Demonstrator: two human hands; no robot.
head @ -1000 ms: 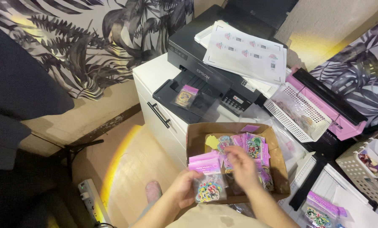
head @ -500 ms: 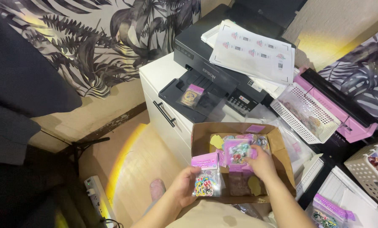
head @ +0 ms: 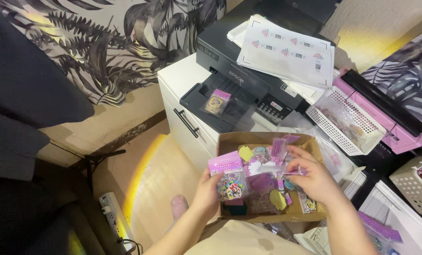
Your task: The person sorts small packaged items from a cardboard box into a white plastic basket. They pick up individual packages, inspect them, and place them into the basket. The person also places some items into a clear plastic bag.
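Nearest, left hand (head: 210, 189) gripping a clear sticker packet (head: 230, 179) with a pink header card, held upright at the near left edge of the cardboard box (head: 229, 140). Right hand (head: 314, 179) over the right half of the box, fingers curled and pinching a small pink packet (head: 292, 171) just above the heap. Inside the box, a loose pile of pink-topped packets, yellow cutouts (head: 278, 199) and colourful stickers. Left of the box and lower, a bare foot (head: 179, 207) on the wooden floor and a white power strip (head: 112, 215). Behind the box, a white drawer cabinet (head: 185, 111) carrying a black printer (head: 239, 78), one small packet (head: 215, 102) lying on its output tray. Farther back, printed sheets (head: 286, 49) stacked on the printer lid. Right of the box, a white mesh basket (head: 343, 120) against a pink case (head: 385, 118).
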